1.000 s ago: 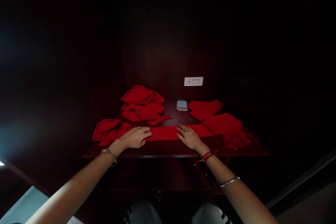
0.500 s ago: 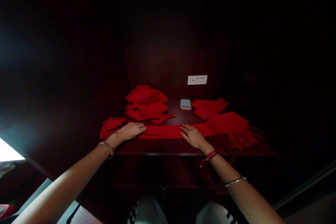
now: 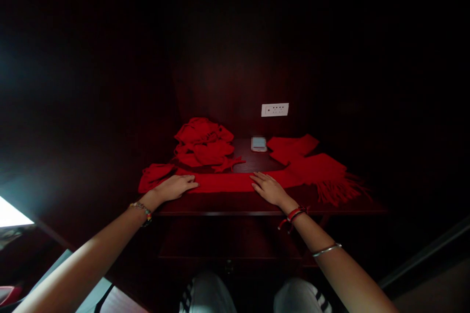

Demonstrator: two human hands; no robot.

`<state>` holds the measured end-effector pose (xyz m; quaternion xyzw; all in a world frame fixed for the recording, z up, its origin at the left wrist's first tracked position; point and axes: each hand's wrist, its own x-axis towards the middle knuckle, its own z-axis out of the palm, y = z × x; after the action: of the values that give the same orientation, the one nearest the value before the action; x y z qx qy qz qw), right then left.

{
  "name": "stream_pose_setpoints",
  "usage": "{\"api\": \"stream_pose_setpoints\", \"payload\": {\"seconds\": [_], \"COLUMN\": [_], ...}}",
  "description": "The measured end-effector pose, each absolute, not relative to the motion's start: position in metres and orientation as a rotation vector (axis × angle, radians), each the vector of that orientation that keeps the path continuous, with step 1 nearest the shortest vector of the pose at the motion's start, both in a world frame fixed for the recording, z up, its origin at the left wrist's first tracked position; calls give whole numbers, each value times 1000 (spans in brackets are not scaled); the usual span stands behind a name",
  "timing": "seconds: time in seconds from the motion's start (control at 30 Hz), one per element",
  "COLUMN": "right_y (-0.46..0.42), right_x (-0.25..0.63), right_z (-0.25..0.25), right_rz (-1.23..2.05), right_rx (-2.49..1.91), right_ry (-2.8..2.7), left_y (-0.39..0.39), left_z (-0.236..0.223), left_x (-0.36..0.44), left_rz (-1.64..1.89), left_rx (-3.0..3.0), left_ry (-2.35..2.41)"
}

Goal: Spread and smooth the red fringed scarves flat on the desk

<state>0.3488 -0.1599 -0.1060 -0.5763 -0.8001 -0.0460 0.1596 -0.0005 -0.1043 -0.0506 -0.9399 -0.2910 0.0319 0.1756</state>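
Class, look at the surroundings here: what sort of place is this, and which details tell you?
Probably an indoor desk nook, perhaps in a home or dormitory, though darkness hides much. The clues are the dark wooden desktop, the white socket panel on the wall behind, and knees below.

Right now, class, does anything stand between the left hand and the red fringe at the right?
Yes: the right hand lies on the flat red scarf, between the left hand and the red fringe. Nothing else visible stands in the way along that stretch.
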Motion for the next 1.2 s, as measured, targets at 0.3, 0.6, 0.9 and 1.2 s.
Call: {"api": "stream_pose_setpoints", "payload": {"seconds": [0.3, 0.6, 0.9, 1.2], "right_y": [-161, -161, -164, -156], "right_x": [354, 359, 345, 327], "right_z": [-106, -109, -96, -94], "right_rz": [-121, -137, -190, 97], "right_rx": [-1639, -1621, -1598, -1851], "right_ry": [-2306, -2292, -2201, -2355], "left_y": [-122, -132, -120, -115], "left_z": [-50, -36, -60, -97], "left_x": [-15, -4, 135, 146], "left_rz": [136, -8, -451, -245], "left_rx": [-2567, -2687, -2717, -2778], "left_ry": [-786, -764, -1049, -1322]}}
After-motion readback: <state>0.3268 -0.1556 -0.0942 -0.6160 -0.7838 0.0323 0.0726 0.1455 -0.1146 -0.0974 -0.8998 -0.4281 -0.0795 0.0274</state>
